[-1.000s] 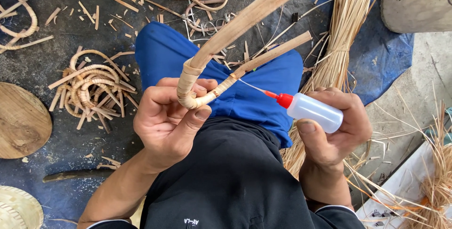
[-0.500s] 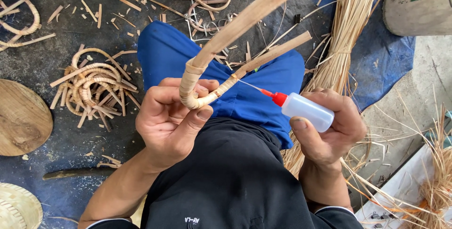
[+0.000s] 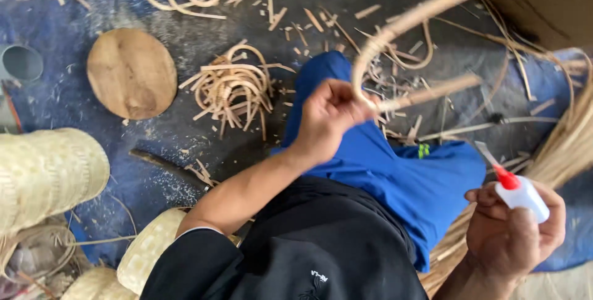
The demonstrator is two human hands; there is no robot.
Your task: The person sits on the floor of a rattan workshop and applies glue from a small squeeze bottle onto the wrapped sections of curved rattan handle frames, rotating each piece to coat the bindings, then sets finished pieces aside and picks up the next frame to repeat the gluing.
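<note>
My left hand [image 3: 330,118] grips a bent rattan cane [image 3: 395,31] at its curved end, holding it up over my blue-trousered knee [image 3: 401,176]. The cane loops round and its two arms run off to the upper right. My right hand [image 3: 516,232] is low at the right, apart from the cane, closed round a small white squeeze bottle [image 3: 525,195] with a red nozzle tip pointing up and left.
A round wooden disc [image 3: 131,73] lies on the dark floor mat. A pile of curved rattan offcuts [image 3: 231,87] sits beside my knee. Woven baskets [image 3: 49,173] stand at the left. A bundle of straw-like reeds [image 3: 556,152] lies at the right.
The bottle's tip was at the cane's bend; my right hand has drawn it away, down and right. My left hand has lifted the cane, and my view has swung left.
</note>
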